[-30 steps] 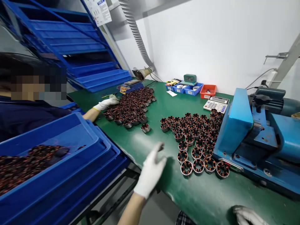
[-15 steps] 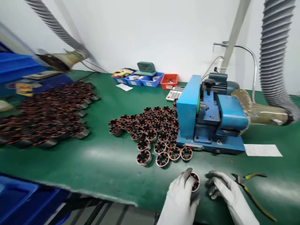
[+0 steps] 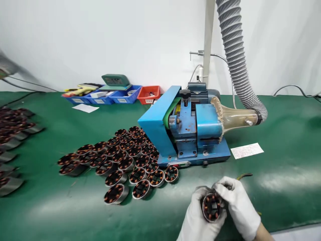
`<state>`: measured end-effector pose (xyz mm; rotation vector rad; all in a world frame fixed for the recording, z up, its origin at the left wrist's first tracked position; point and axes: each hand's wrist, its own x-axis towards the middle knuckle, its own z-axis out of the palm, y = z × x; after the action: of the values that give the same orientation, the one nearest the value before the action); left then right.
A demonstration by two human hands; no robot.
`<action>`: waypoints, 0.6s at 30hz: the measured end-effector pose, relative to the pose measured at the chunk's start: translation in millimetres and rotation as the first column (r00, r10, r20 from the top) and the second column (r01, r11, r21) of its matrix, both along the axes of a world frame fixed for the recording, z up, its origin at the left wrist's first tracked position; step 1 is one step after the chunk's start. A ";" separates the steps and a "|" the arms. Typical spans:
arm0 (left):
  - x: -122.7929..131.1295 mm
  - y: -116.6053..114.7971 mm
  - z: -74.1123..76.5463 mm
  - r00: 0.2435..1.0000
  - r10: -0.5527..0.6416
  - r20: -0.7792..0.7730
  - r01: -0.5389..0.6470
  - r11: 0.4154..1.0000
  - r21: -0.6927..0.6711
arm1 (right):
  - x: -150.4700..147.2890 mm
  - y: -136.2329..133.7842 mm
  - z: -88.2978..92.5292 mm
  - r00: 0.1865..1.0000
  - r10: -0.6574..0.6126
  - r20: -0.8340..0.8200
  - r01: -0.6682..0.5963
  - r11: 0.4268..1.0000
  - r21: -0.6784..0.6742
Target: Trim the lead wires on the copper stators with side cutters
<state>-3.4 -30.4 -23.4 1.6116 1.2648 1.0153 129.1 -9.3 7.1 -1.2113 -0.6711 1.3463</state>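
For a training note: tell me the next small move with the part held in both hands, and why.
Probably carry the stator up to the blue machine. The left hand and right hand both hold it near the front edge of the green table, its wound face toward the camera. The machine stands straight behind, apart from it.

Ahead of the left hand (image 3: pixel 198 219) and right hand (image 3: pixel 239 207) a blue metal bench machine (image 3: pixel 185 134) blocks the way forward. Ahead-left, a cluster of copper-wound steel rings (image 3: pixel 125 160) crowds the green mat (image 3: pixel 62 211) — bare only along its near edge. Right of the hands the mat lies open — one white paper slip (image 3: pixel 247 150) beyond.
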 end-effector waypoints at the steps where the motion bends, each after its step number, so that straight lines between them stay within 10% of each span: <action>1: 4.4 -3.9 1.4 0.997 0.049 0.060 -0.051 0.998 0.033 | 8.2 3.2 3.7 0.999 -0.032 -0.036 0.033 0.999 0.019; 5: 19.0 -1.2 9.8 0.977 0.170 0.129 -0.168 0.985 -0.024 | 30.6 13.2 14.1 0.971 -0.200 -0.127 0.216 0.969 0.120; 10: 32.7 44.1 8.5 0.927 0.248 0.283 -0.221 0.967 -0.124 | 4.0 20.1 14.9 0.966 -0.009 0.260 -0.051 0.973 0.225; 18: 53.6 89.8 29.9 0.798 0.335 0.501 -0.215 0.935 -0.283 | -24.0 62.3 27.3 0.859 -0.141 0.493 0.088 0.988 0.130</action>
<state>50.2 59.4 6.5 0.8847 1.1726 1.3518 105.1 53.0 34.4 -1.5074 -1.0042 0.8809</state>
